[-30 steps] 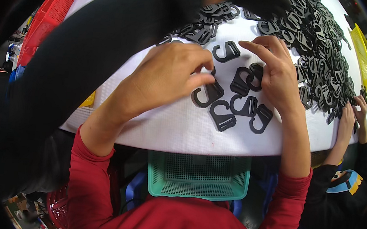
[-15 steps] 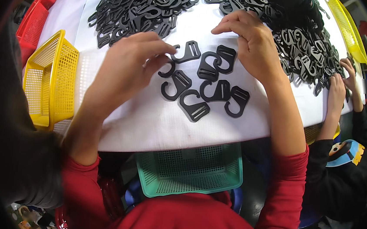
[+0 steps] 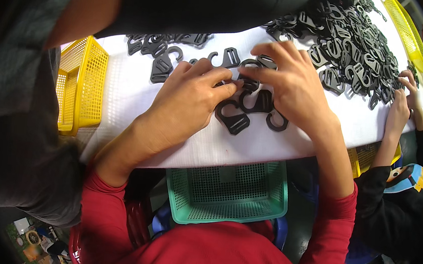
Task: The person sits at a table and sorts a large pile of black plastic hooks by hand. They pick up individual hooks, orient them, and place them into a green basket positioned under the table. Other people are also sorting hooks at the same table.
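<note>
Several flat black plastic hooks with slotted ends lie on the white table between my hands. My left hand (image 3: pixel 192 95) is closed, thumb and forefinger drawn together over the left of this group. Whatever they pinch is mostly hidden. From the right, my right hand (image 3: pixel 293 84) hovers over the hooks with thumb and fingers apart, its thumb tip close to a partly covered hook. In front of my hands are a plastic hook (image 3: pixel 236 125) and another plastic hook (image 3: pixel 263 101). A single hook (image 3: pixel 161 68) rests left of my left hand.
A co-worker's black sleeve (image 3: pixel 197 10) stretches across the far side, partly over the hook piles. At right is a large hook pile (image 3: pixel 353 59) with another person's hands (image 3: pixel 400 106) beside it. Yellow basket (image 3: pixel 90 86) stands left; green basket (image 3: pixel 178 192) sits below the table edge.
My left hand has moved right over the small group of hooks, and my right hand has come down nearer to it. A co-worker's arm now crosses the far pile.
</note>
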`<action>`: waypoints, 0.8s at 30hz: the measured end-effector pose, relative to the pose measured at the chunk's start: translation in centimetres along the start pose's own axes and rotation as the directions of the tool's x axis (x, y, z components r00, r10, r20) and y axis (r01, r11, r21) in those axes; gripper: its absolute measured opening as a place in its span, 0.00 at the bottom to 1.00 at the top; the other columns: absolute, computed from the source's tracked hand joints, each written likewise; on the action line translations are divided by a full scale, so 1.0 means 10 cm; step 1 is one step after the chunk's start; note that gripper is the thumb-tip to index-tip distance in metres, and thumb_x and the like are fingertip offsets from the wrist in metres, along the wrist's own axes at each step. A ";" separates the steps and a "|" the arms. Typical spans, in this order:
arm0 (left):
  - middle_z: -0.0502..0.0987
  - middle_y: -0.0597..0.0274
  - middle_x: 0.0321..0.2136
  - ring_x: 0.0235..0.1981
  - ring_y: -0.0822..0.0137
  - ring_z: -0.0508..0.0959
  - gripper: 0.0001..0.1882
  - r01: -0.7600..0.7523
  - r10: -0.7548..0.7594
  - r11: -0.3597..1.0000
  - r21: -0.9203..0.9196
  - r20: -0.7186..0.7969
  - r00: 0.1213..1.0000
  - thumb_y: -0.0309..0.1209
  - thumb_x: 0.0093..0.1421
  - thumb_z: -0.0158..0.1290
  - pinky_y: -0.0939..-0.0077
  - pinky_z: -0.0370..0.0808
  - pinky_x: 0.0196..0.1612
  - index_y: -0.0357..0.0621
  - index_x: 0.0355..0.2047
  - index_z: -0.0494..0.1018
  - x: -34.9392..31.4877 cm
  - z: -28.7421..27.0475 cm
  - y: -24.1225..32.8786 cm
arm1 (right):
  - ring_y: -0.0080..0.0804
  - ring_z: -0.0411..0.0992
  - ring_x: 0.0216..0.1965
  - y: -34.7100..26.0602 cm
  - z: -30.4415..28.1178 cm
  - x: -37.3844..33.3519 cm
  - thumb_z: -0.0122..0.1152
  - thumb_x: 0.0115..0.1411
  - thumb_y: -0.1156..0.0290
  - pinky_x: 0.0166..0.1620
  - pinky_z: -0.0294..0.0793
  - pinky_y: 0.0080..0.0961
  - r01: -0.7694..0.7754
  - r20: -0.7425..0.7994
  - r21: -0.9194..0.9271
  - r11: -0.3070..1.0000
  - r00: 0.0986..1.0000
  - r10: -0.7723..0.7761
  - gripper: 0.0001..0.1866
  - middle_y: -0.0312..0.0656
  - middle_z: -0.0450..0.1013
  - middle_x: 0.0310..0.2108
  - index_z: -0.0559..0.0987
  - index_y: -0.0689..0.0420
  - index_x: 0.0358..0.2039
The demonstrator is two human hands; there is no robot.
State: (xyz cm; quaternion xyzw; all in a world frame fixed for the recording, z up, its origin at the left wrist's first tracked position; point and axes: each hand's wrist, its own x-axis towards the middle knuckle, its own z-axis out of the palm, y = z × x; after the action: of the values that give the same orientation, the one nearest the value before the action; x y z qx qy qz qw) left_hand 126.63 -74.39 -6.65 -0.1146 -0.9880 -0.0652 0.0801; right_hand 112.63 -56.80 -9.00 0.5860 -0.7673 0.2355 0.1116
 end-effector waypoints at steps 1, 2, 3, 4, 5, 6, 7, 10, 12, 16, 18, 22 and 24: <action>0.76 0.68 0.43 0.43 0.64 0.73 0.23 -0.002 0.002 1.000 -0.016 -0.002 1.000 0.21 0.48 0.56 0.68 0.70 0.46 0.47 0.46 0.78 0.00 -0.01 0.02 | 0.37 0.66 0.54 -0.03 0.02 -0.08 0.56 0.44 0.81 0.52 0.65 0.35 -0.006 0.044 -0.058 0.998 0.999 0.008 0.24 0.35 0.71 0.48 0.84 0.44 0.41; 0.76 0.67 0.43 0.43 0.64 0.73 0.23 -0.009 0.009 1.000 -0.005 -0.023 1.000 0.20 0.48 0.56 0.68 0.69 0.45 0.46 0.46 0.78 0.00 0.01 0.03 | 0.37 0.66 0.54 -0.05 0.02 -0.12 0.56 0.44 0.80 0.53 0.64 0.36 -0.003 0.025 -0.087 0.996 1.000 0.006 0.24 0.35 0.71 0.49 0.84 0.44 0.41; 0.76 0.67 0.42 0.43 0.63 0.73 0.22 -0.015 0.015 1.000 0.006 -0.043 0.999 0.20 0.48 0.56 0.68 0.69 0.45 0.46 0.46 0.78 0.00 0.03 0.04 | 0.37 0.66 0.54 -0.06 0.01 -0.16 0.56 0.45 0.80 0.53 0.64 0.36 -0.002 0.006 -0.115 0.993 1.000 0.002 0.24 0.35 0.71 0.49 0.84 0.44 0.41; 0.76 0.66 0.42 0.43 0.63 0.73 0.22 -0.026 0.027 1.000 0.015 -0.066 0.997 0.20 0.48 0.55 0.68 0.69 0.45 0.45 0.46 0.77 0.01 0.05 0.04 | 0.36 0.66 0.54 -0.07 0.00 -0.20 0.56 0.45 0.79 0.53 0.64 0.37 -0.004 -0.012 -0.148 0.989 1.000 0.002 0.23 0.35 0.71 0.50 0.84 0.43 0.42; 0.76 0.66 0.41 0.43 0.63 0.74 0.22 -0.027 0.028 1.000 0.010 -0.063 0.998 0.19 0.48 0.55 0.69 0.69 0.45 0.44 0.46 0.77 0.01 0.06 0.05 | 0.36 0.66 0.55 -0.07 -0.02 -0.22 0.56 0.45 0.79 0.54 0.63 0.37 -0.013 -0.011 -0.173 0.985 1.000 0.012 0.24 0.34 0.71 0.51 0.84 0.43 0.42; 0.77 0.66 0.41 0.43 0.63 0.74 0.22 -0.028 0.028 1.000 0.005 -0.060 0.998 0.19 0.48 0.55 0.69 0.69 0.45 0.43 0.46 0.77 0.01 0.06 0.05 | 0.36 0.66 0.55 -0.07 -0.03 -0.23 0.56 0.45 0.79 0.54 0.63 0.37 -0.020 -0.007 -0.173 0.985 1.000 0.019 0.24 0.34 0.71 0.51 0.84 0.43 0.42; 0.77 0.65 0.41 0.43 0.63 0.74 0.22 -0.031 0.031 1.000 0.003 -0.059 0.998 0.19 0.47 0.55 0.69 0.69 0.44 0.42 0.46 0.77 0.02 0.05 0.06 | 0.36 0.66 0.55 -0.07 -0.05 -0.24 0.56 0.45 0.79 0.54 0.62 0.37 -0.026 -0.007 -0.174 0.984 1.000 0.025 0.24 0.34 0.71 0.52 0.84 0.43 0.42; 0.77 0.64 0.41 0.43 0.63 0.74 0.23 -0.052 0.052 0.998 -0.048 0.003 0.999 0.19 0.47 0.54 0.70 0.69 0.44 0.42 0.46 0.77 0.04 0.02 0.02 | 0.37 0.65 0.55 -0.08 -0.05 -0.16 0.56 0.45 0.80 0.54 0.62 0.36 -0.020 -0.011 -0.156 0.988 1.000 0.019 0.23 0.34 0.70 0.52 0.84 0.44 0.42; 0.77 0.64 0.41 0.43 0.63 0.74 0.23 -0.048 0.049 0.998 -0.050 0.020 0.999 0.19 0.46 0.54 0.70 0.69 0.44 0.41 0.46 0.77 0.04 0.02 0.01 | 0.37 0.65 0.55 -0.10 -0.01 -0.07 0.56 0.45 0.80 0.54 0.62 0.36 -0.012 -0.003 -0.145 0.989 1.000 0.012 0.23 0.34 0.70 0.52 0.84 0.45 0.41; 0.77 0.64 0.41 0.43 0.62 0.74 0.23 -0.044 0.044 0.999 -0.011 -0.002 0.999 0.18 0.46 0.54 0.69 0.69 0.43 0.41 0.46 0.77 0.00 0.04 0.04 | 0.36 0.65 0.54 -0.08 -0.01 -0.12 0.57 0.49 0.74 0.52 0.62 0.38 0.024 0.008 -0.203 0.979 1.000 -0.023 0.18 0.34 0.70 0.52 0.83 0.45 0.40; 0.77 0.65 0.41 0.43 0.63 0.74 0.23 -0.043 0.043 0.999 -0.019 -0.001 0.999 0.18 0.46 0.53 0.69 0.70 0.43 0.41 0.46 0.77 0.00 0.04 0.03 | 0.36 0.66 0.54 -0.09 -0.07 -0.25 0.56 0.45 0.79 0.52 0.62 0.35 -0.020 0.020 -0.216 0.976 0.999 0.025 0.23 0.34 0.70 0.53 0.84 0.44 0.41; 0.77 0.65 0.42 0.44 0.63 0.74 0.23 -0.062 0.063 0.997 -0.052 0.010 0.998 0.17 0.46 0.52 0.69 0.70 0.44 0.42 0.45 0.78 0.02 0.05 -0.02 | 0.37 0.66 0.54 -0.14 -0.03 -0.23 0.56 0.42 0.81 0.52 0.62 0.34 -0.045 -0.020 -0.233 0.971 0.999 0.042 0.27 0.33 0.70 0.53 0.83 0.42 0.43; 0.77 0.65 0.42 0.44 0.63 0.74 0.23 -0.063 0.063 0.997 -0.046 -0.001 0.998 0.18 0.46 0.52 0.69 0.70 0.45 0.43 0.45 0.78 0.01 0.09 -0.02 | 0.37 0.66 0.54 -0.15 0.06 -0.16 0.57 0.43 0.81 0.52 0.62 0.34 -0.043 -0.025 -0.217 0.975 0.999 0.039 0.27 0.33 0.70 0.53 0.83 0.42 0.43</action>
State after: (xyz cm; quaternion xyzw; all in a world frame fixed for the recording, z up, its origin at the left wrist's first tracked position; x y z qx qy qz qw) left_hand 126.31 -74.44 -7.58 -0.1473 -0.9822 -0.0853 0.0792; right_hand 114.55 -56.01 -9.87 0.5519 -0.7992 0.1584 0.1779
